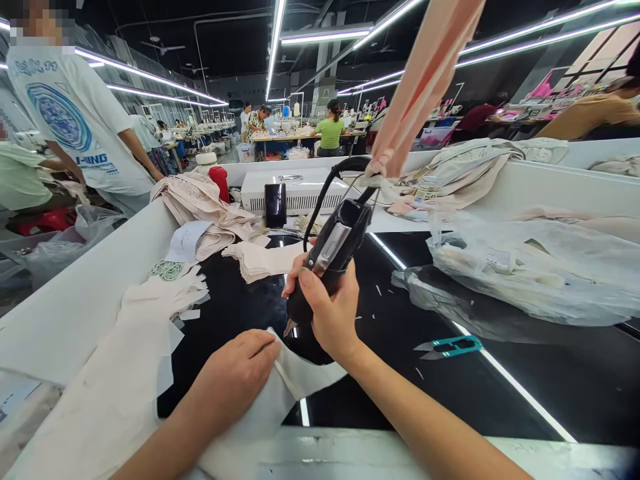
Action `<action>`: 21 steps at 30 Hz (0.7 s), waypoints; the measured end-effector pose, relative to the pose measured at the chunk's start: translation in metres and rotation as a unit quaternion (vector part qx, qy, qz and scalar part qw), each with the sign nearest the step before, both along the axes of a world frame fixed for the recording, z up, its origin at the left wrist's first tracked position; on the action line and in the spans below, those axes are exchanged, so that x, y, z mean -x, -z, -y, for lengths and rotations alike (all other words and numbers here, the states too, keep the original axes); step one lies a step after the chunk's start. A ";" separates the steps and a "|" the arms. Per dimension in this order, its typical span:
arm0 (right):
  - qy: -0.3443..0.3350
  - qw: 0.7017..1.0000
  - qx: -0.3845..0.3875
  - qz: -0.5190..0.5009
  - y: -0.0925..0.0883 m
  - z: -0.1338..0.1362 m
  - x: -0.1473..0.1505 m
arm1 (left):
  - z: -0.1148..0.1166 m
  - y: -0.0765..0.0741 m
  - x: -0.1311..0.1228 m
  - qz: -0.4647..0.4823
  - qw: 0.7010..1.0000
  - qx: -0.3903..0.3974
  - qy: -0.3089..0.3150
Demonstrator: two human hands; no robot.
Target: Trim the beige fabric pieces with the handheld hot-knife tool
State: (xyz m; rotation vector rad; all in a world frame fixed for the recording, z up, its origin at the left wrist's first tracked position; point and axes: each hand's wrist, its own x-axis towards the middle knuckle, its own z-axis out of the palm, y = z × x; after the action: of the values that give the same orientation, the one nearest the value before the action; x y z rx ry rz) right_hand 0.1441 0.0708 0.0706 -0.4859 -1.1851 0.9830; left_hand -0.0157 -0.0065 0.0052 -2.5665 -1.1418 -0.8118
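My right hand (pixel 327 303) is wrapped around a black corded hand tool (pixel 325 257) with a metal plate on its side. The tool hangs from a knotted pink fabric strip (pixel 420 80), and its lower end points down toward the table. My left hand (pixel 240 373) has its fingers pressed together on a pale fabric piece (pixel 285 380), whose edge lies just under the tool. The tool's tip is mostly hidden, so contact with the fabric cannot be told.
Teal thread snips (pixel 447 347) lie on the black tabletop (pixel 390 393) to the right. Beyond them sits a clear plastic bag (pixel 530 267). Pale fabric pieces (pixel 125 353) pile up at left. A phone (pixel 275 205) leans against a white box (pixel 305 190). A person (pixel 80 120) stands left.
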 end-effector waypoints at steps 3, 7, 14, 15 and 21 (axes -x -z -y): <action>-0.001 1.000 -0.003 -0.006 -0.004 0.005 -0.010 | 0.001 -0.003 0.002 -0.008 1.000 0.009 0.004; -0.007 1.000 0.000 -0.001 -0.004 0.013 -0.021 | 0.000 -0.009 0.000 -0.021 1.000 -0.005 0.015; -0.011 1.000 0.005 -0.003 -0.003 0.018 -0.021 | 0.003 -0.010 -0.014 0.004 0.997 0.063 0.042; -0.013 1.000 0.005 -0.001 -0.004 0.018 -0.020 | 0.004 -0.009 -0.014 0.003 0.997 0.067 0.041; -0.015 1.000 0.015 0.012 -0.003 0.020 -0.014 | 0.009 -0.004 -0.013 0.003 0.997 0.068 0.031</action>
State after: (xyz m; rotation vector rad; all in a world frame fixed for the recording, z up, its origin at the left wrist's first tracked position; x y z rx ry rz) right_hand 0.1577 0.0509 0.0740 -0.5057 -1.2029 1.0237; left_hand -0.0031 -0.0157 0.0095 -2.7250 -1.1621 -0.7800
